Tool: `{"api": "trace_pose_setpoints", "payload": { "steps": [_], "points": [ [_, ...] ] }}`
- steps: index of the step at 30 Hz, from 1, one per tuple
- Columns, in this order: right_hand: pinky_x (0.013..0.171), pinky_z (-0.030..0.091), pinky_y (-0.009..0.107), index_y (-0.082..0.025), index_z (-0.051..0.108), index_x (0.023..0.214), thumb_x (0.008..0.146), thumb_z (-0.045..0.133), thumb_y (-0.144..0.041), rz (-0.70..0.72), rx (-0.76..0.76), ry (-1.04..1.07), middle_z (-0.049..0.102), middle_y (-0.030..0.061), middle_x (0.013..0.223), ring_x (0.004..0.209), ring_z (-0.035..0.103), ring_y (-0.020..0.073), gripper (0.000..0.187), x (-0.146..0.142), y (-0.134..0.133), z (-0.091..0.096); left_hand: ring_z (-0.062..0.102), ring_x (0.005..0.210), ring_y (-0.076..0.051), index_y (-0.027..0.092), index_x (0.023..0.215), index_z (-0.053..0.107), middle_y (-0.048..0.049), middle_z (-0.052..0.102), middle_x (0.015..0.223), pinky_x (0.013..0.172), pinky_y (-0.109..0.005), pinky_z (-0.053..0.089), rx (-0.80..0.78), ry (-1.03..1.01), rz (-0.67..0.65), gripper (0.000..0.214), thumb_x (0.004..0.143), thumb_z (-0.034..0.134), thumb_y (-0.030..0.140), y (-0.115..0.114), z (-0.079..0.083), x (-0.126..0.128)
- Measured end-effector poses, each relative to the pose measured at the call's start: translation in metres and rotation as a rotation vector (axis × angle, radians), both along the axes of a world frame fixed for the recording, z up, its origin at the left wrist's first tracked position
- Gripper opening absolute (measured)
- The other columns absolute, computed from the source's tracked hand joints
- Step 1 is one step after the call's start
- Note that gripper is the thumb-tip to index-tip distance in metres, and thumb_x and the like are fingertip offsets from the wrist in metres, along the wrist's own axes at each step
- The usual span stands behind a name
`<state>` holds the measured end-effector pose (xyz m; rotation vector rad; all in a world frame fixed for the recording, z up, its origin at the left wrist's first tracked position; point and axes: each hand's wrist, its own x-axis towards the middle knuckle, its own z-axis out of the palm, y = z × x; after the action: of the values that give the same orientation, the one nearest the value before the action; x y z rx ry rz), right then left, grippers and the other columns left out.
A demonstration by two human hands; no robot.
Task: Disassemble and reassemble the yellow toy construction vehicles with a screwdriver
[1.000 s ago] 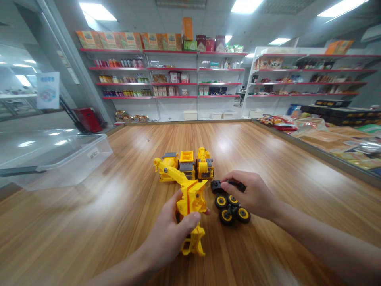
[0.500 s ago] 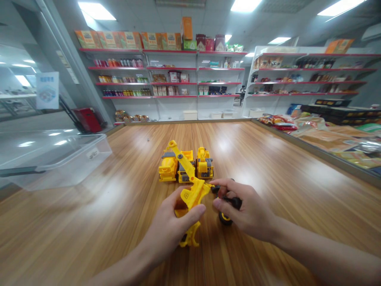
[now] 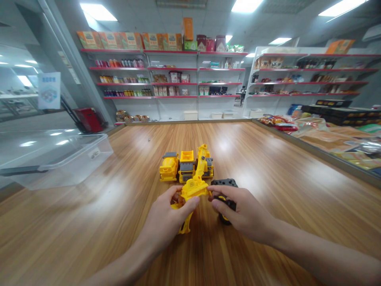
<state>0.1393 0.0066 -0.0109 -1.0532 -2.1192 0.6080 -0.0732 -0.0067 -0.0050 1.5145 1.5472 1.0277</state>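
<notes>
My left hand (image 3: 168, 216) is closed around a yellow toy excavator body (image 3: 193, 188), its long arm pointing away toward the shelves. My right hand (image 3: 241, 212) is closed on a black wheeled chassis (image 3: 224, 183) with yellow-hubbed wheels, held close against the right side of the yellow body. Both are just above the wooden table (image 3: 268, 167). Behind them, three small yellow toy construction trucks (image 3: 186, 165) stand in a row on the table.
A clear plastic bin (image 3: 59, 159) sits at the table's left edge. Packaged goods (image 3: 327, 131) lie along a counter on the right. Store shelves (image 3: 166, 79) with boxes and bottles line the back wall.
My right hand lifted the black wheeled chassis off the table and brought it up against the yellow body. My left hand turned that body so its arm swung from left to pointing away.
</notes>
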Motion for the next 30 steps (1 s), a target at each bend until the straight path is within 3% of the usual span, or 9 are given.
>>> {"api": "trace_pose_setpoints", "payload": {
  "steps": [5, 9, 12, 16, 22, 26, 30],
  "points": [
    [0.088, 0.053, 0.038, -0.022, 0.064, 0.121, 0.091, 0.054, -0.024, 0.000, -0.009, -0.027, 0.072, 0.0064, 0.112, 0.100, 0.067, 0.0215, 0.031, 0.000, 0.003, -0.003, 0.061, 0.066, -0.022, 0.014, 0.113, 0.059, -0.0033, 0.061, 0.076, 0.059, -0.030, 0.045, -0.048, -0.127, 0.084, 0.061, 0.070, 0.069, 0.056, 0.003, -0.007, -0.002],
    [0.088, 0.053, 0.037, -0.023, 0.067, 0.114, 0.091, 0.054, -0.024, -0.008, -0.021, -0.054, 0.073, 0.0049, 0.109, 0.099, 0.068, 0.0207, 0.027, 0.001, 0.004, -0.006, 0.060, 0.061, -0.019, 0.016, 0.117, 0.054, 0.0017, 0.054, 0.076, 0.054, -0.028, 0.045, -0.031, -0.205, 0.160, 0.061, 0.072, 0.068, 0.056, 0.005, -0.004, -0.004],
    [0.087, 0.052, 0.035, -0.023, 0.069, 0.112, 0.091, 0.054, -0.023, 0.016, -0.002, -0.067, 0.073, 0.0046, 0.107, 0.096, 0.068, 0.0203, 0.026, 0.001, 0.004, -0.005, 0.055, 0.052, -0.013, 0.017, 0.111, 0.057, 0.0056, 0.048, 0.072, 0.049, -0.025, 0.042, 0.009, -0.245, 0.201, 0.053, 0.071, 0.069, 0.049, 0.004, 0.003, -0.004],
    [0.078, 0.052, 0.031, -0.024, 0.070, 0.109, 0.092, 0.053, -0.023, 0.027, 0.032, -0.066, 0.074, 0.0033, 0.095, 0.084, 0.067, 0.0181, 0.024, 0.001, 0.003, -0.004, 0.051, 0.052, -0.010, 0.017, 0.093, 0.064, 0.0046, 0.053, 0.068, 0.046, -0.020, 0.039, 0.076, -0.311, 0.270, 0.033, 0.073, 0.069, 0.043, -0.002, 0.013, -0.002],
    [0.066, 0.049, 0.029, -0.020, 0.071, 0.098, 0.091, 0.053, -0.019, 0.063, 0.109, -0.010, 0.066, 0.0033, 0.079, 0.071, 0.061, 0.0154, 0.019, 0.003, -0.003, 0.005, 0.057, 0.053, -0.014, 0.013, 0.079, 0.065, -0.0021, 0.064, 0.065, 0.046, -0.024, 0.046, 0.025, -0.656, 0.132, 0.035, 0.079, 0.063, 0.048, -0.012, 0.019, 0.002],
    [0.067, 0.051, 0.029, -0.020, 0.067, 0.111, 0.090, 0.054, -0.013, 0.189, 0.208, 0.125, 0.063, 0.0046, 0.087, 0.075, 0.061, 0.0146, 0.026, 0.001, -0.015, 0.013, 0.065, 0.060, -0.017, 0.013, 0.085, 0.067, -0.0069, 0.070, 0.077, 0.051, -0.026, 0.051, -0.111, -0.863, -0.006, 0.044, 0.080, 0.062, 0.056, -0.015, 0.020, 0.003],
    [0.064, 0.053, 0.029, -0.026, 0.061, 0.124, 0.088, 0.057, -0.009, 0.260, 0.267, 0.177, 0.061, 0.0042, 0.088, 0.073, 0.060, 0.0147, 0.040, -0.003, -0.027, 0.019, 0.066, 0.069, -0.016, 0.016, 0.101, 0.068, -0.0049, 0.069, 0.082, 0.057, -0.024, 0.053, -0.235, -1.033, -0.096, 0.058, 0.079, 0.055, 0.068, -0.015, 0.019, 0.003]
  ]
}}
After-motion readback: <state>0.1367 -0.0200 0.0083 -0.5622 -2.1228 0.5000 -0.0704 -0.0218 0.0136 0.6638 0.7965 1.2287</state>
